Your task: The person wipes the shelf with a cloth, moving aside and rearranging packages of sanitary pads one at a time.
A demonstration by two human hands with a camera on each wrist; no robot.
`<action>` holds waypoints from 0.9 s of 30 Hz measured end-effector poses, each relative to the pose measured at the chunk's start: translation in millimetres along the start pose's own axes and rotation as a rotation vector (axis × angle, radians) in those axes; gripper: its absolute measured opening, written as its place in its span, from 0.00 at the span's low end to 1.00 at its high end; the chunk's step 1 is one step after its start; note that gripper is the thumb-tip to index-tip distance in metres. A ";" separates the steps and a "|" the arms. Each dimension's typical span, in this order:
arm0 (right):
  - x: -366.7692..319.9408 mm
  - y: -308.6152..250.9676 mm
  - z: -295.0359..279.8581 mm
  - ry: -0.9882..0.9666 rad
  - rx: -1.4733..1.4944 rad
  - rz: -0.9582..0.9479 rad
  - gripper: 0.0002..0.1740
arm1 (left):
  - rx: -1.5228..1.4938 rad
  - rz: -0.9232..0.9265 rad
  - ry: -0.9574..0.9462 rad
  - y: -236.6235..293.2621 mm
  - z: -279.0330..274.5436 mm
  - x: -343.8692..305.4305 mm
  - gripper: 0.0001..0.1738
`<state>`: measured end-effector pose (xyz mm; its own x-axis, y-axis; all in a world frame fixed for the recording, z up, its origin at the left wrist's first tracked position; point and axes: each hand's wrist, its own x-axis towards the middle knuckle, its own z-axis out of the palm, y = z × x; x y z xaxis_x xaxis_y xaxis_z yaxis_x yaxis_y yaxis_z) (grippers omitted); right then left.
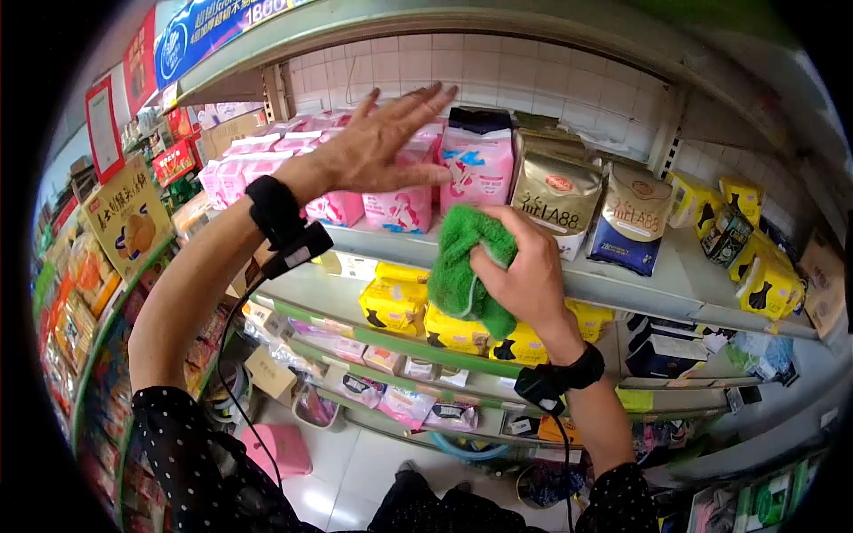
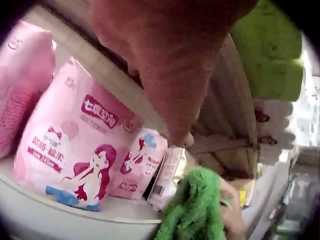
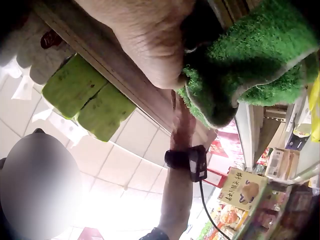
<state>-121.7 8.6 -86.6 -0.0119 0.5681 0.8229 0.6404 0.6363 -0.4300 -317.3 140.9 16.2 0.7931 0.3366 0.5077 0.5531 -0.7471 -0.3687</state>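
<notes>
In the head view my left hand (image 1: 378, 147) is spread with straight fingers over the pink packages (image 1: 400, 195) on the upper shelf; whether it touches them I cannot tell. My right hand (image 1: 529, 266) grips a bunched green cloth (image 1: 466, 266) at the shelf's front edge, below a pink pack (image 1: 475, 164) and left of a gold bag (image 1: 555, 191). The left wrist view shows a large pink package (image 2: 75, 145) close by, with the green cloth (image 2: 195, 207) at lower right. In the right wrist view the cloth (image 3: 250, 55) hangs from the right hand (image 3: 145, 40).
A silver and blue bag (image 1: 631, 218) stands right of the gold one, with yellow packs (image 1: 769, 275) farther right. Lower shelves hold more yellow packs (image 1: 395, 302). Snack shelves (image 1: 80, 275) rise at left. A pink stool-like object (image 1: 277, 449) sits on the floor.
</notes>
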 end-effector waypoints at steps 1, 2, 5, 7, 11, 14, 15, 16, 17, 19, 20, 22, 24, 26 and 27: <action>-0.4 -1.1 -1.3 -0.006 0.002 0.000 0.18 | 0.039 0.060 0.022 5.5 6.6 3.5 0.54; -0.1 -1.4 -2.2 -0.011 0.004 0.002 0.18 | 0.107 0.129 -0.013 3.5 20.9 8.3 0.54; -1.6 0.6 -2.0 0.003 0.001 -0.004 0.18 | 0.070 0.162 -0.284 3.8 24.9 20.1 0.52; -1.9 2.0 -0.5 0.013 0.031 -0.013 0.19 | 0.051 0.107 -0.234 6.1 14.8 32.6 0.53; -2.2 0.1 0.3 0.000 -0.023 0.009 0.20 | -0.148 0.133 -0.221 5.6 -4.3 64.2 0.52; -0.4 -3.3 -2.6 -0.018 -0.035 0.013 0.19 | -0.239 0.152 -0.652 3.1 8.5 76.4 0.55; 0.5 -4.5 -2.5 -0.021 -0.030 0.018 0.19 | -0.180 0.177 -0.637 7.6 5.2 77.8 0.55; 1.1 -4.6 -2.1 -0.017 -0.014 0.008 0.19 | -0.258 0.068 -0.718 10.2 -14.0 81.1 0.52; 1.5 -5.1 -1.0 -0.015 -0.020 0.005 0.19 | -0.361 0.030 -0.667 2.0 -11.5 88.8 0.45; 1.6 -5.7 -0.9 -0.014 -0.039 0.006 0.19 | -0.448 -0.082 -0.471 -9.5 -17.8 92.2 0.39; 1.3 -7.6 -1.7 -0.014 -0.043 0.011 0.20 | -0.313 -0.039 -0.388 -17.3 -12.2 99.0 0.33; 0.9 -5.2 -1.0 -0.024 -0.046 0.022 0.20 | -0.277 0.115 -0.375 -25.9 -5.2 104.5 0.32; 1.2 -3.5 1.0 -0.028 -0.049 0.024 0.21 | -0.249 0.148 -0.466 -30.1 4.7 113.8 0.30; 2.5 -2.2 2.0 -0.027 -0.063 0.012 0.21 | -0.203 0.167 -0.549 -29.2 19.2 124.8 0.28; 0.0 -2.0 1.0 -0.026 -0.073 0.020 0.21 | -0.175 0.136 -0.587 -23.5 19.1 125.6 0.27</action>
<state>-123.7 7.9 -86.1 -0.0178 0.5946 0.8038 0.6952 0.5851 -0.4175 -225.8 211.7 73.8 0.8889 0.4534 -0.0656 0.4267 -0.8715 -0.2417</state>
